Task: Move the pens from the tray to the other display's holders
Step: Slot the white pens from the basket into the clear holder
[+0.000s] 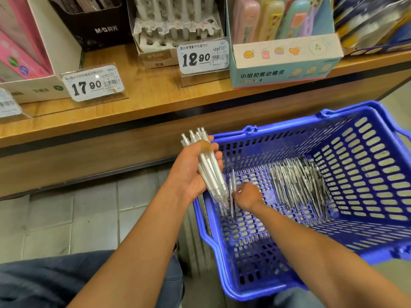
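My left hand [195,172] holds a bundle of white pens [208,165] just outside the near-left wall of the blue basket [333,258] — fingers curled round the barrels, clicker ends up toward the wooden shelf [155,94], tips hanging down over the basket's rim. My right hand [245,195] is down inside the basket, at its left end, fingers closing on a loose pen or two [232,190] that stand nearly upright against that wall; whether the pinch has fully closed I cannot tell from here.

What matters next, I think, is the axis: these loose pens run the same way as the bundle, just beside it — so a short lift toward the left hand should lay them in parallel. The bigger heap of pens [298,181] lies in the middle of the basket floor, further right of my right hand. The pen display with holders [178,30] sits up on the shelf, well beyond the basket.
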`<action>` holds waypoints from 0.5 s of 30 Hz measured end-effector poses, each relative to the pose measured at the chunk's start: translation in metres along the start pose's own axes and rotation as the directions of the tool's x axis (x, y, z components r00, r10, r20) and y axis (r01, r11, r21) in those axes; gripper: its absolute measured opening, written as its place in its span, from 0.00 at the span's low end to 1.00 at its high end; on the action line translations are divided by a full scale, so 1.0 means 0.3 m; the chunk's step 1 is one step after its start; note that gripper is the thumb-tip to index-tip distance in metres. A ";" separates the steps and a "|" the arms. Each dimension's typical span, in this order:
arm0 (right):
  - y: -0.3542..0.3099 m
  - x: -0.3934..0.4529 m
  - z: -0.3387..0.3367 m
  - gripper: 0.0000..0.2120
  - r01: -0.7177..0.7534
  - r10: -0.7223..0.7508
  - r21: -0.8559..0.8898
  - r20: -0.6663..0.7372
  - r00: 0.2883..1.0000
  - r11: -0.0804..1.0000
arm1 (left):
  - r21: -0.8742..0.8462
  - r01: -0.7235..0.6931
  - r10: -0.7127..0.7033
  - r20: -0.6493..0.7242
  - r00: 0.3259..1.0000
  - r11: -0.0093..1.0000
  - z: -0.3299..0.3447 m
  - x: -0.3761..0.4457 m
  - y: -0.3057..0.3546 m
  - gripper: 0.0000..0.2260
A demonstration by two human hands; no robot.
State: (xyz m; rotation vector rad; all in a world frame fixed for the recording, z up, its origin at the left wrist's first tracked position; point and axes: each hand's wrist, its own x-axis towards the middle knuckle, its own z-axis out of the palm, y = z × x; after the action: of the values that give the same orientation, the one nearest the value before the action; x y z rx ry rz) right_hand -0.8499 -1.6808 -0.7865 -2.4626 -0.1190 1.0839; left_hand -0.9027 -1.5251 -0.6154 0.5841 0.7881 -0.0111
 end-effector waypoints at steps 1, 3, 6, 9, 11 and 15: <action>-0.002 -0.024 -0.035 0.10 0.022 -0.021 0.049 -0.013 1.000 0.999 | 0.019 -0.001 0.001 -0.020 1.000 1.000 0.003 -0.001 -0.002 0.11; -0.017 -0.090 -0.109 0.12 0.091 -0.086 0.106 -0.056 0.995 0.990 | 0.049 0.001 0.002 -0.052 0.999 0.999 0.011 0.001 -0.006 0.09; -0.067 -0.232 -0.199 0.10 0.292 -0.222 0.272 -0.260 0.940 0.917 | 0.101 0.019 -0.011 -0.076 0.997 0.995 0.023 0.001 -0.014 0.03; -0.173 -0.381 -0.252 0.09 0.503 -0.329 0.468 -0.407 0.852 0.727 | 0.161 0.037 -0.024 -0.085 0.996 0.986 0.031 0.003 -0.030 0.05; -0.249 -0.445 -0.265 0.09 0.560 -0.397 0.491 -0.402 0.825 0.667 | 0.123 0.058 -0.053 -0.042 0.998 0.991 0.034 -0.002 -0.037 0.09; -0.324 -0.482 -0.251 0.10 0.581 -0.488 0.363 -0.321 0.812 0.728 | 0.040 0.058 -0.059 0.017 0.998 0.998 0.039 -0.017 -0.028 0.17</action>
State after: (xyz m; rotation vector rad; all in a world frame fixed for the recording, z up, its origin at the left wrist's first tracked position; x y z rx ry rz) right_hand -0.8856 -1.6573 -0.6016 -1.9137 -0.4427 0.5187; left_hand -0.9005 -1.5391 -0.6096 0.5976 0.7884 -0.0856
